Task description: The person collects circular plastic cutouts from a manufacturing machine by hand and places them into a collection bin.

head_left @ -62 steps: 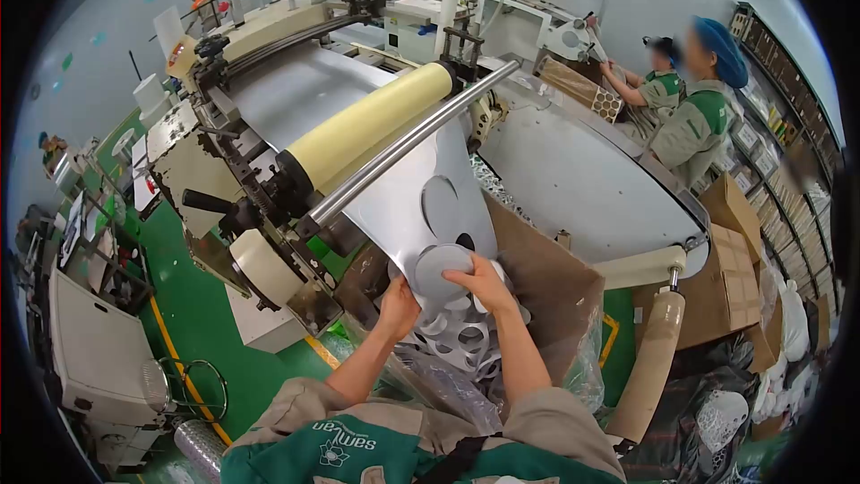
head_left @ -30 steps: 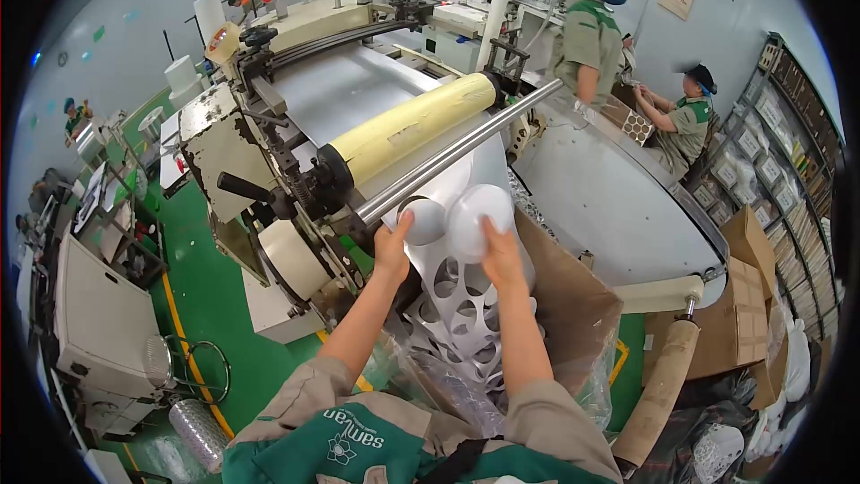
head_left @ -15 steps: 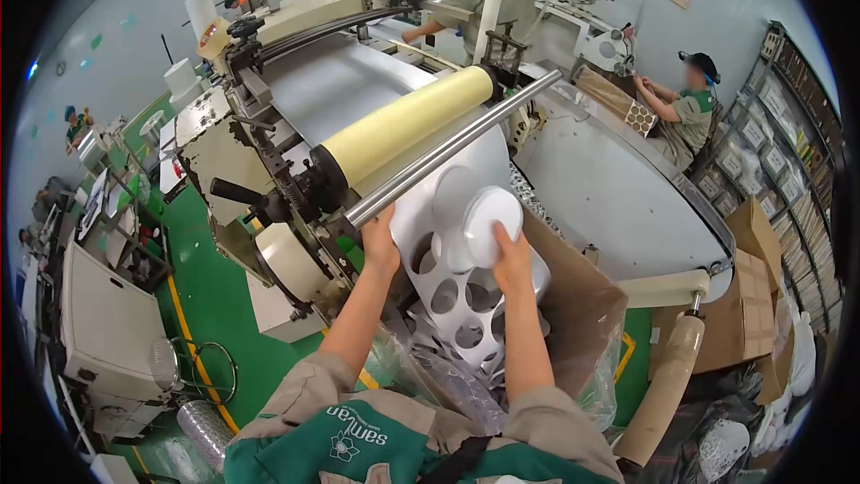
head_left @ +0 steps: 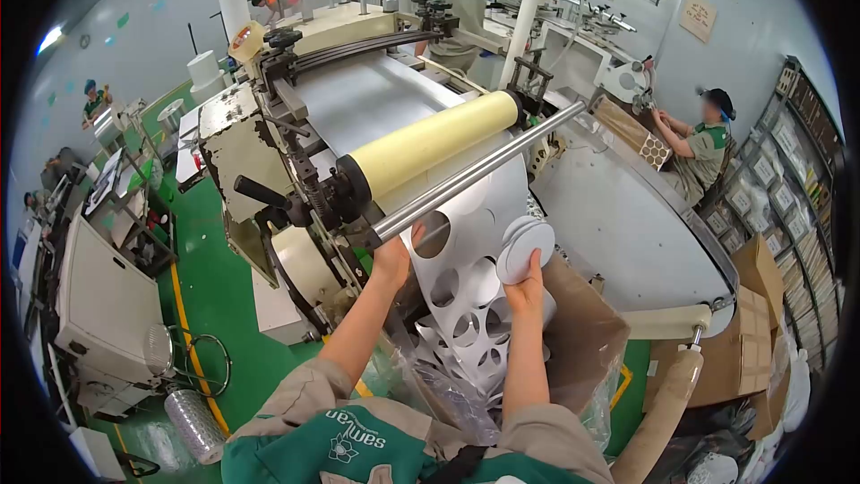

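Observation:
My right hand (head_left: 525, 287) holds several white discs (head_left: 527, 249), fanned over one another, with the thumb on top. My left hand (head_left: 391, 260) is at the left edge of the punched white sheet (head_left: 466, 289), just below the steel bar (head_left: 484, 170); its fingers are partly behind the sheet and I cannot make out whether they grip it. The sheet comes down from under the yellow roller (head_left: 434, 145), has rows of round holes, and trails into a cardboard box (head_left: 582, 318) lined with clear plastic.
The machine's black handle (head_left: 260, 191) juts out at the left. A grey metal tray (head_left: 627, 206) lies to the right, with a brown roll (head_left: 663, 408) below it. One person sits at the right and another stands behind the machine. Shelves (head_left: 770, 161) line the right wall.
My right hand has moved slightly right and up with the discs, away from the sheet. More holes show in the sheet near my left hand. The whole view has shifted a little.

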Available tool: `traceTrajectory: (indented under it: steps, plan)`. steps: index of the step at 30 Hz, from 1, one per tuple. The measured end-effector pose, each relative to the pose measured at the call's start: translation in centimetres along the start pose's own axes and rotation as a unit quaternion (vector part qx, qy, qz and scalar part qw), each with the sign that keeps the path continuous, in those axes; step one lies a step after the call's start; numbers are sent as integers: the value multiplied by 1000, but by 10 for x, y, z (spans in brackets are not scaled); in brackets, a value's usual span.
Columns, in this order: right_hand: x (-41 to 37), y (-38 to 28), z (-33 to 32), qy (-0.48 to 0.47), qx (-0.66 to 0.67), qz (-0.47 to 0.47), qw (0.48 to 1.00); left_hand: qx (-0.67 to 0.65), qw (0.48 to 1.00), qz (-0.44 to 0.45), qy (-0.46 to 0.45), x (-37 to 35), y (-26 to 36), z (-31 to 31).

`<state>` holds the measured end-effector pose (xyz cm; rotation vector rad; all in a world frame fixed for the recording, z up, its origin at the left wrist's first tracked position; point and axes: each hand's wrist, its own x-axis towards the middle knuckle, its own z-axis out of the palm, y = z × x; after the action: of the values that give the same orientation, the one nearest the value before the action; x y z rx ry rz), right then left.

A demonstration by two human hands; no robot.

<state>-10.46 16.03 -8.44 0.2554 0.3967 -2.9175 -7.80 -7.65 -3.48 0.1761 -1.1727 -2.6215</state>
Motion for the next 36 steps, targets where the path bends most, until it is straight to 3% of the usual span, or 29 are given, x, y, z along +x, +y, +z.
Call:
traceTrajectory:
  steps: [5,7,9,11,13,16,19,20,22,24,25,27,30,33,36]
  plan:
    - [7,10,50,-77,-210,-40,974,-171,982,-76,6,19,-5,-13]
    - [12,24,67,-85,-271,-57,957,-191,978,-76,-32,34,-22,-30]
    - [15,40,81,-87,-332,-63,937,-146,987,-64,-15,3,5,10]
    - [22,54,84,-77,-409,-72,906,-70,996,53,10,0,-10,6]
    - [29,66,83,-87,-475,-61,874,-29,999,14,4,-9,-22,-5]
    - [19,70,80,-102,-430,59,895,-28,998,-46,-36,-27,-29,-9]
    - [14,64,54,-100,-382,41,918,-55,989,-138,-21,-41,-13,5]
    - [16,59,37,-111,-341,33,933,-112,984,-131,-51,-40,-15,0]
    - [13,44,5,-33,-169,30,985,-228,962,-105,-104,-36,-21,-12]
    - [0,24,-12,7,-43,27,999,-208,973,-72,-73,-34,-21,-21]
    - [-12,16,-4,8,-40,12,999,-198,977,-55,-61,-30,-19,-21]
    - [-17,8,0,2,-98,-38,994,-54,997,-11,-49,-20,-13,-20]
    - [-11,8,24,-54,-211,-38,975,-59,998,9,8,3,-10,-28]
    - [-7,27,59,-43,-303,-53,951,19,999,-17,24,4,-1,-25]
    - [13,50,66,-72,-312,-51,946,44,998,1,38,-1,2,-15]
